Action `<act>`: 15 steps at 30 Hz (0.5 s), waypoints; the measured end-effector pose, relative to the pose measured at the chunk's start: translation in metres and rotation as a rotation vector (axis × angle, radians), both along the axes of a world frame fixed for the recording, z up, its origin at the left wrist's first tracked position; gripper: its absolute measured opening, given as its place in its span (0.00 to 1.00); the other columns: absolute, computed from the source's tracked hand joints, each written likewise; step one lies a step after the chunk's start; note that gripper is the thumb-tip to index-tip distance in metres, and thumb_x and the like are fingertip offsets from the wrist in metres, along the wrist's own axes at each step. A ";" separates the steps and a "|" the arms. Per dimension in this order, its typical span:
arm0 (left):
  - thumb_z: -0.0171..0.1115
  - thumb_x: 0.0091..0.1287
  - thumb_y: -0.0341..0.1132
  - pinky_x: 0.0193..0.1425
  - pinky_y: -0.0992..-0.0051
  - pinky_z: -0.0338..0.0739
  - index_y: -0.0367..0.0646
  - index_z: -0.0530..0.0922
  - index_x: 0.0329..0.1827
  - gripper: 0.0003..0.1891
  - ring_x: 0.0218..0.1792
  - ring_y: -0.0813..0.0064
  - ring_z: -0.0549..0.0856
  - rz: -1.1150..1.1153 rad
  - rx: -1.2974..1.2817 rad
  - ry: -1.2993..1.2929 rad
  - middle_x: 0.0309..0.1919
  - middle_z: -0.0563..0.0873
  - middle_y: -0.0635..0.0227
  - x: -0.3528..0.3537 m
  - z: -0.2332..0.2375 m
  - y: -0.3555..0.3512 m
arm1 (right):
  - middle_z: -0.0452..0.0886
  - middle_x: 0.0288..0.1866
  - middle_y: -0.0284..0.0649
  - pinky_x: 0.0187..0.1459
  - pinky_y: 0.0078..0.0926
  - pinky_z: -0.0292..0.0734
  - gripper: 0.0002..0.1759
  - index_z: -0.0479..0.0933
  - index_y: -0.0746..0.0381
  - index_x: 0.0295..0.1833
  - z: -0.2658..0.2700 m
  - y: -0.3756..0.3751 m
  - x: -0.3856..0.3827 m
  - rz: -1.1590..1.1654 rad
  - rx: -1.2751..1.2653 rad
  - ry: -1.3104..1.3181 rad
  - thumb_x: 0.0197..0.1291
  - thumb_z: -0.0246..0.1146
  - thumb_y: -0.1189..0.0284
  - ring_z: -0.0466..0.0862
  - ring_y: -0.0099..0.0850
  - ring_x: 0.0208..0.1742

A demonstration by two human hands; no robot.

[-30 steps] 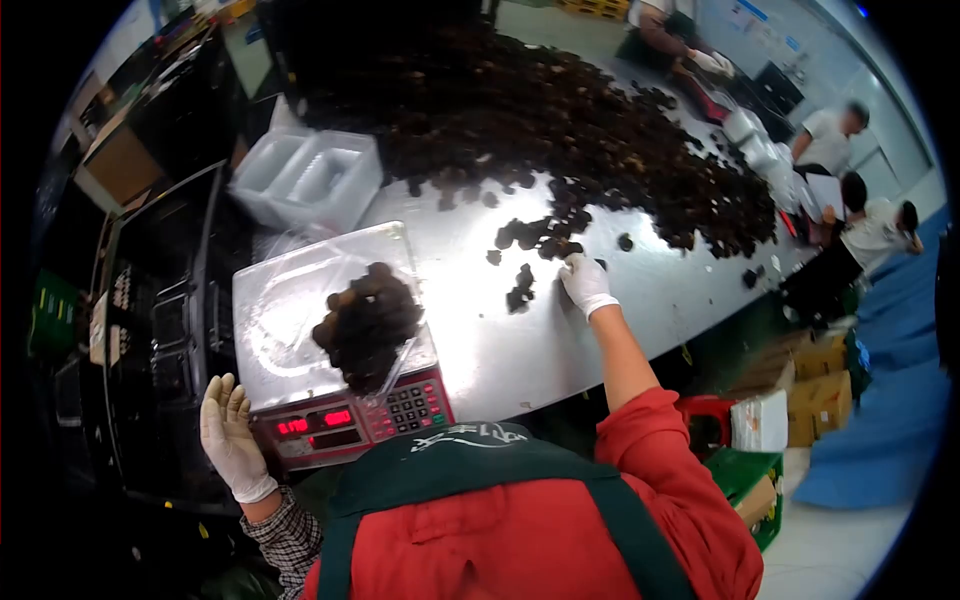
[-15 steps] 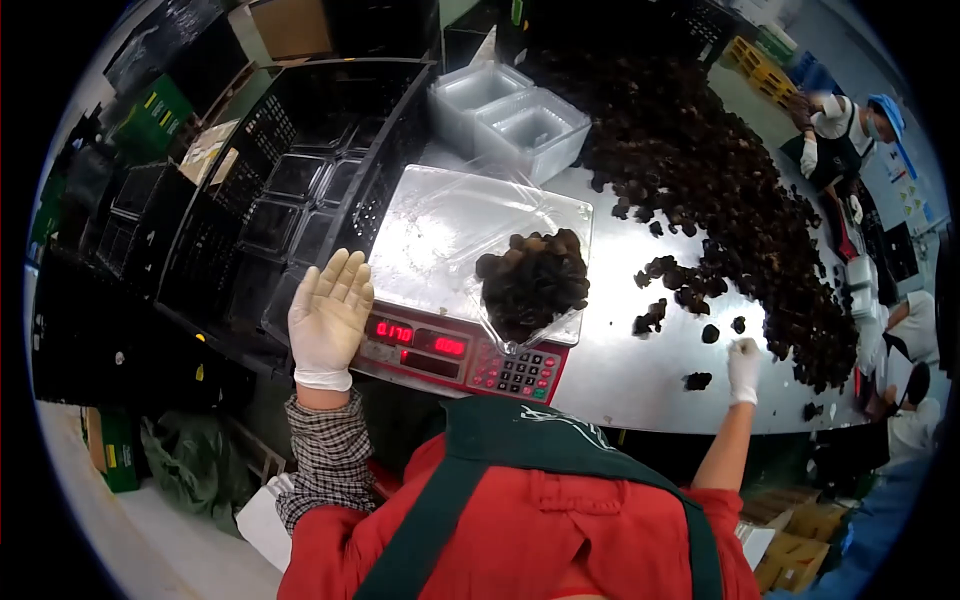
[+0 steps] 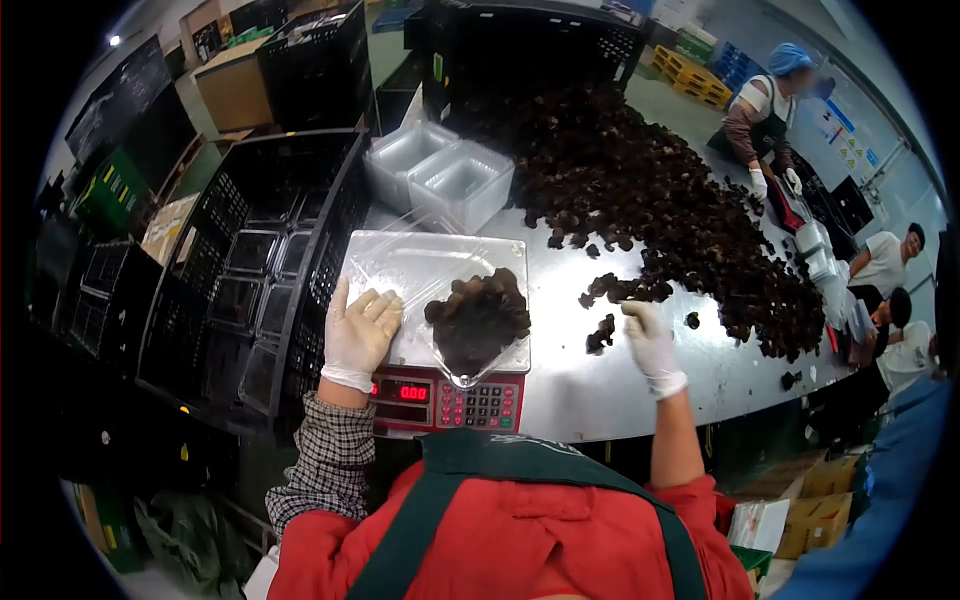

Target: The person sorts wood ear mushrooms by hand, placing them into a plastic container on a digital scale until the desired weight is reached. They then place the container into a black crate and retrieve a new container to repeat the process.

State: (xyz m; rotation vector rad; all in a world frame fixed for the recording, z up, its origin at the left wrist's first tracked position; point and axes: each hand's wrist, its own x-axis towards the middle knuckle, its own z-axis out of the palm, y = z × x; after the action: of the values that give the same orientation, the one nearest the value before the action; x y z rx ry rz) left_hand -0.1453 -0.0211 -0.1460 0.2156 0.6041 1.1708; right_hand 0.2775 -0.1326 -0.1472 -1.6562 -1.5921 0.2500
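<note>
Dark brown, wrinkled, mushroom-like pieces [image 3: 478,325] are heaped in a clear plastic tray [image 3: 463,380] on the scale's metal plate [image 3: 385,255]. My left hand [image 3: 360,332], in a pale glove, is open with its palm up at the plate's left edge. It partly covers the scale's red display [image 3: 402,393], where 0.00 is readable. My right hand [image 3: 654,350], also gloved, is over the steel table with its fingers curled together. Whatever they hold is hidden. Close to its fingertips are a small dark cluster [image 3: 601,334] and the edge of the large pile [image 3: 640,220].
Stacked clear trays [image 3: 460,185] stand behind the scale. A black crate [image 3: 160,335] with clear trays inside is on the left. A single dark piece [image 3: 692,320] lies right of my right hand. Co-workers, one in a blue cap [image 3: 790,58], are at the far right.
The head view has shifted. My right hand has moved left and away from me, towards the small cluster. My left hand has come further over the scale, covering part of the display.
</note>
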 end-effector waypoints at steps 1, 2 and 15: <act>0.55 0.66 0.59 0.67 0.58 0.67 0.26 0.52 0.70 0.45 0.64 0.52 0.69 0.013 0.027 0.042 0.65 0.64 0.42 0.004 0.001 0.007 | 0.80 0.42 0.42 0.42 0.28 0.76 0.10 0.78 0.65 0.48 0.035 0.006 -0.039 0.023 -0.097 0.175 0.61 0.57 0.79 0.80 0.35 0.39; 0.52 0.65 0.65 0.66 0.60 0.66 0.30 0.55 0.70 0.46 0.63 0.55 0.70 0.058 0.068 0.181 0.64 0.67 0.45 0.009 0.001 0.012 | 0.80 0.42 0.43 0.38 0.27 0.77 0.08 0.78 0.65 0.46 0.029 0.022 -0.046 0.103 0.048 0.032 0.62 0.58 0.78 0.80 0.33 0.37; 0.58 0.68 0.33 0.43 0.75 0.79 0.39 0.73 0.59 0.18 0.48 0.70 0.78 0.229 1.635 1.692 0.53 0.77 0.60 0.055 0.020 -0.074 | 0.76 0.28 0.30 0.25 0.20 0.74 0.16 0.75 0.59 0.41 -0.014 0.074 -0.092 0.420 -0.416 0.526 0.70 0.48 0.59 0.77 0.22 0.26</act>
State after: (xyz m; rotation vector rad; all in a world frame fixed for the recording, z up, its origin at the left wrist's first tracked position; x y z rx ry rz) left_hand -0.0901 -0.0955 -0.1257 2.7494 0.9050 1.2230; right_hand 0.1855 -0.0581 -0.1609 -1.3593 -1.5119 1.1988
